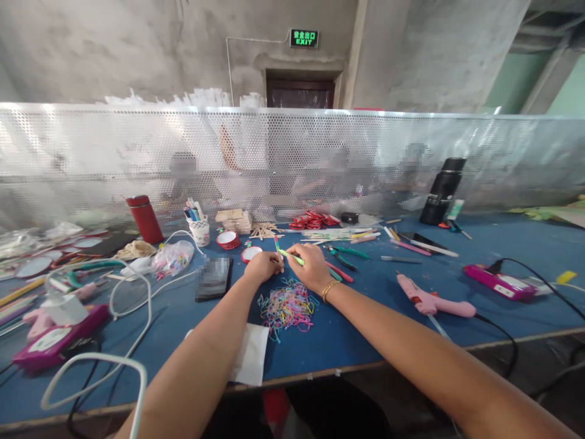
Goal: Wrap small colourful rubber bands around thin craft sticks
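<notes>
My left hand (264, 267) pinches a small wooden stick (276, 243) upright; its top is coloured red and green. In my right hand (311, 267) is a light green marker pen (291, 256), its front end touching or very close to the stick. Just below both hands lies a loose pile of multicoloured elastic loops (287, 308). A round red-rimmed piece with a white face (251, 253) sits beyond my left hand. Pliers with teal handles (345, 256) lie to the right of my right hand.
A dark phone (214, 279), a white cable and a red bottle (144, 219) stand or lie leftward. On the right are a pink glue gun (432, 299), a magenta power strip (498, 281) and a black flask (442, 192). A perforated metal screen (283, 152) runs behind.
</notes>
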The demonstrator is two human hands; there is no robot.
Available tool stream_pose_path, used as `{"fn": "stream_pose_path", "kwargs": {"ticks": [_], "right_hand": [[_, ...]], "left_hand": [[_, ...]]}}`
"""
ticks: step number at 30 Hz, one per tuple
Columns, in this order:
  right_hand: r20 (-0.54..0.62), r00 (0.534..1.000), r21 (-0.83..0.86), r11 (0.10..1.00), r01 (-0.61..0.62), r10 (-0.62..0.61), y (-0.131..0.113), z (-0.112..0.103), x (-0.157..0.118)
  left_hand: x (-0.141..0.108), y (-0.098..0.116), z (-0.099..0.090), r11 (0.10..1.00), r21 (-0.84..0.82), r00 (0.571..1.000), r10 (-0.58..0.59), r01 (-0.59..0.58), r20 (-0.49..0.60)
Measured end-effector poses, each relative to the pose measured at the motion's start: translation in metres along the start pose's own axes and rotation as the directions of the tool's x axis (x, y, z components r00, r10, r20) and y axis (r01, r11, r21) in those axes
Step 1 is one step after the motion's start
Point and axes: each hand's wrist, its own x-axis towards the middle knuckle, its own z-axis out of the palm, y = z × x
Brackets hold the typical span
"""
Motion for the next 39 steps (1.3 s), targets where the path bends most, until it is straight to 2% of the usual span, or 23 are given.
{"fn": "stream_pose_path", "kwargs": {"ticks": [8,15,21,28,34,39], "right_hand": [[-0.012,1.000,-0.016,0.999,-0.027,0.027,-0.001,-0.002,0.000],[0.004,1.000,-0.003,1.000,-0.001,0.001,-0.002,-0.002,0.000],[-0.020,1.000,-0.015,1.000,-0.023,0.023,-0.001,-0.002,0.000],[-0.004,1.000,-0.001,1.000,0.008,-0.008,-0.002,-0.002,0.000],[-0.020,0.999,-0.020,0.999,-0.029,0.029,-0.002,-0.003,0.000],[-0.010,1.000,-0.022,1.000,0.009,-0.010,-0.004,-0.003,0.000]], "left_hand": [[-0.006,0.008,-0.002,1.000,-0.029,1.000,-0.006,0.006,0.011],[-0.005,0.006,-0.004,0.999,0.054,1.000,0.006,-0.006,-0.014],[-0.009,0.011,-0.004,1.000,-0.001,1.000,0.002,-0.002,-0.003],[-0.007,0.008,-0.005,0.998,0.052,1.000,0.019,-0.018,-0.012],[-0.006,0.009,-0.004,0.999,0.042,1.000,0.002,-0.001,-0.012],[-0.006,0.007,-0.004,0.999,0.035,1.000,0.007,-0.007,-0.012]]}}
